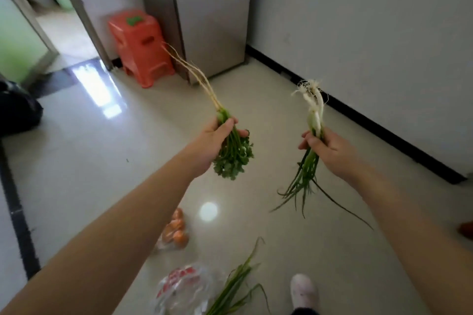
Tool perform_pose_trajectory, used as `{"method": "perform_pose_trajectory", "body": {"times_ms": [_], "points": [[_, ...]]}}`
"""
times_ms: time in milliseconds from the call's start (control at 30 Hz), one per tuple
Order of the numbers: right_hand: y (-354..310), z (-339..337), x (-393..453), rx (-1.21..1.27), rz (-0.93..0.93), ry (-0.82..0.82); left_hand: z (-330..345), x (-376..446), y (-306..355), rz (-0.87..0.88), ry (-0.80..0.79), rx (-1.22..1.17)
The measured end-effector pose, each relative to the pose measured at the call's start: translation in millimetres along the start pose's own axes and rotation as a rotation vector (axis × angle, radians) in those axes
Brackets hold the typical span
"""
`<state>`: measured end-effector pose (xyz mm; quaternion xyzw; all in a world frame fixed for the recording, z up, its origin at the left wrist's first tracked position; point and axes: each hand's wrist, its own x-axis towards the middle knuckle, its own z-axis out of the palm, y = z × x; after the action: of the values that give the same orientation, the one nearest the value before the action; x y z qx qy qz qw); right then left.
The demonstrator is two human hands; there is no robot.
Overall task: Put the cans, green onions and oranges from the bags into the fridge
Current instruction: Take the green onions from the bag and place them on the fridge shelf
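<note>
**Greens in both fists, fridge shut**

Left hand point(217, 138) grips a coriander bunch point(231, 153), right hand point(325, 146) clutches green onions point(311, 151) by their firmer stalks. They look light, limp and bruisable. The fridge point(212, 20) stands closed ahead.

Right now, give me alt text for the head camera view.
The left hand grips a leafy green herb bunch, the right hand a green onion bunch, roots up, facing a closed grey fridge; bagged oranges lie on the pale floor.
</note>
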<state>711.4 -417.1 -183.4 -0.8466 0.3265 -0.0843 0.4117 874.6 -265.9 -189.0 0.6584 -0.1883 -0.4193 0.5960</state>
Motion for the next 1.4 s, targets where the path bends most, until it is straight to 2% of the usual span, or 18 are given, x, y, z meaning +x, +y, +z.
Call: {"method": "perform_pose_trajectory", "body": {"times_ms": [167, 333, 467, 567, 733, 900, 1167, 1400], "points": [[-2.0, -127.7, 96.4, -0.138, -0.194, 0.114, 80.6, 95.1, 107.5, 0.16, 0.152, 0.06], [-13.6, -256.3, 222.5, -0.328, -0.289, 0.042, 146.0, 207.8, 209.7, 0.134, 0.346, 0.097], [-32.0, -328.0, 306.6, -0.313, -0.349, -0.001, 172.5, 279.4, 274.5, 0.14, 0.386, 0.316], [-49.1, -358.0, 372.9, -0.244, -0.393, -0.048, 174.2, 326.7, 320.1, 0.229, 0.383, 0.451], [-83.8, -380.5, 491.6, -0.208, -0.479, -0.061, 149.4, 417.6, 388.1, 0.374, 0.394, 0.61], [-130.1, -400.6, 627.5, -0.163, -0.514, -0.051, 107.5, 527.2, 464.1, 0.489, 0.429, 0.523], [-203.8, -432.4, 849.5, 0.116, -0.61, -0.031, 29.2, 706.3, 574.5, 0.58, 0.618, 0.554], [-273.1, -423.0, 1072.5, 0.189, -0.79, -0.155, -46.4, 875.8, 664.0, 0.557, 0.867, 0.731]]}}
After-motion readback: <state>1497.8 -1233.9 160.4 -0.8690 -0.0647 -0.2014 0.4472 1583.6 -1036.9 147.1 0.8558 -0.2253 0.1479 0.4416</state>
